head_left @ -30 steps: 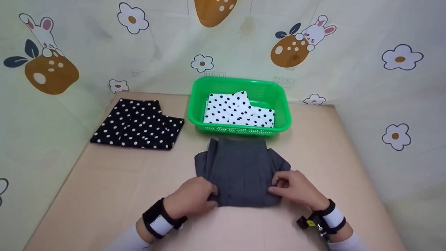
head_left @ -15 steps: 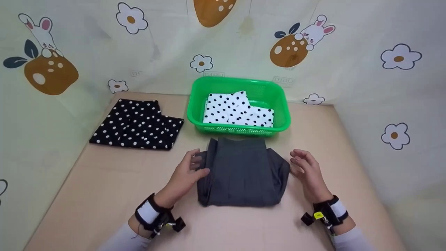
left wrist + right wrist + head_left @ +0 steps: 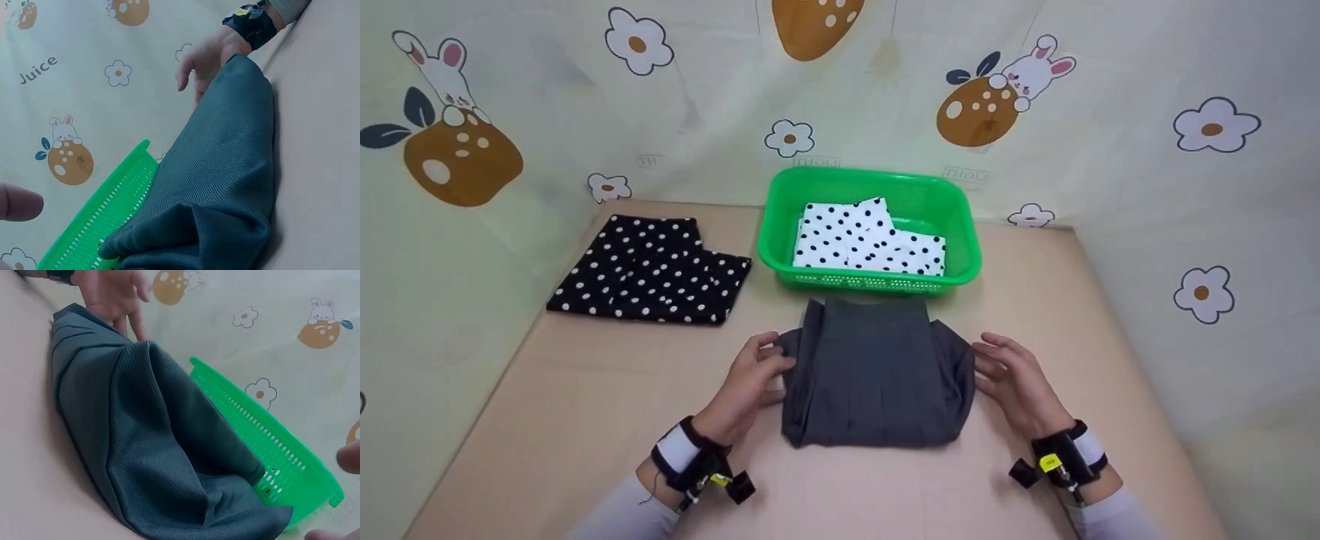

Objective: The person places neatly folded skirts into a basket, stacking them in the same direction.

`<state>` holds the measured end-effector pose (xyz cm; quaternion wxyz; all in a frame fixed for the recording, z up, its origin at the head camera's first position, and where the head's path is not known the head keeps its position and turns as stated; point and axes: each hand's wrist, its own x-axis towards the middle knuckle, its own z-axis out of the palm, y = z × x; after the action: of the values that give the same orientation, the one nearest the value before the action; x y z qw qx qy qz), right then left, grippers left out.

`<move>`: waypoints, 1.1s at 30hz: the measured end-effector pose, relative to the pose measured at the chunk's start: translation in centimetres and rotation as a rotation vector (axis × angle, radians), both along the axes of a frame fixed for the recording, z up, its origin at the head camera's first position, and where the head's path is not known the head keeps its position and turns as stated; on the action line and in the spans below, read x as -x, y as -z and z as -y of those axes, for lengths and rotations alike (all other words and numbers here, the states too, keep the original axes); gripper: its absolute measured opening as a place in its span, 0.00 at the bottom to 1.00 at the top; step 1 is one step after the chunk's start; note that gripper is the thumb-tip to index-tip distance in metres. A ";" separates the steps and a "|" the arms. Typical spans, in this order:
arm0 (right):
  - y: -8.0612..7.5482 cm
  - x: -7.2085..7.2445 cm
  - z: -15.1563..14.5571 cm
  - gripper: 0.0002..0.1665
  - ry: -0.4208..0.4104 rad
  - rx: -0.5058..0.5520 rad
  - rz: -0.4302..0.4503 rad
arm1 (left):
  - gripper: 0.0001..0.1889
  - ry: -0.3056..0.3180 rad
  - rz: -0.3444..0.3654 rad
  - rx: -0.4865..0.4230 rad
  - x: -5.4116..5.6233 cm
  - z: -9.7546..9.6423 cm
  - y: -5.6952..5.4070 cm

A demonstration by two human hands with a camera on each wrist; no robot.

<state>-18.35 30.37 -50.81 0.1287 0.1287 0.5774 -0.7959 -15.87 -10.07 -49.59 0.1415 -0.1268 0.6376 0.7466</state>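
The dark grey cloth (image 3: 877, 375) lies in a folded pile on the surface (image 3: 690, 427), just in front of the green basket (image 3: 825, 187), which has a white spotty cloth (image 3: 851, 236) in it. The left hand (image 3: 741, 390) is by one side of the pile and the right hand (image 3: 1024, 390) is by the other. The fingers of both hands are loose and a bit bent, and they do not look like they grip anything. The grey cloth looks soft and light, so it should bend easily and not break. It does not look very slippery, but its loose folds could slide or flop open. A good place to hold it is low on both sides, with the fingers under the bottom layer and the thumbs on top, so all the folds stay together. The underside is hidden, and I cannot count the layers. Some fingertips are tucked behind the sides, so I cannot tell if they touch the cloth. Each wrist view cuts off most of its own hand, showing just bits of it at the edge.
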 end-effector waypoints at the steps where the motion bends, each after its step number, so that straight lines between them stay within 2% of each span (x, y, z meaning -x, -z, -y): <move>1: 0.0 0.0 0.0 0.23 -0.017 -0.008 0.007 | 0.38 -0.012 0.002 -0.001 0.0 -0.1 0.0; 6: -0.4 -0.1 -0.1 0.24 -0.103 -0.048 0.042 | 0.40 -0.056 0.000 0.015 -0.5 -0.1 0.1; 11: -0.8 -0.2 -0.3 0.27 -0.197 -0.118 0.055 | 0.41 -0.061 -0.010 0.037 -0.7 0.3 -0.2; 14: -0.8 -0.3 -0.4 0.28 -0.241 -0.158 0.050 | 0.41 -0.064 -0.008 0.016 -0.8 0.5 -0.3; 20: -0.5 -0.4 -0.2 0.26 -0.274 -0.194 0.029 | 0.40 -0.042 0.044 -0.037 -0.9 0.5 -0.4; 26: 0.1 -0.7 0.9 0.27 -0.292 -0.133 -0.002 | 0.38 -0.037 0.067 -0.076 -0.6 0.5 0.3; 29: 0.2 -0.9 1.4 0.25 -0.273 -0.102 -0.013 | 0.37 -0.008 0.080 -0.105 -0.2 0.7 0.8; 33: 0.5 -1.0 2.0 0.14 -0.266 -0.084 -0.027 | 0.35 0.102 0.078 -0.128 0.7 1.3 1.6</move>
<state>-17.34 28.32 -51.33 0.2201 0.0457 0.6238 -0.7486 -16.59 -11.40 -51.20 0.2119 -0.1140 0.5882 0.7721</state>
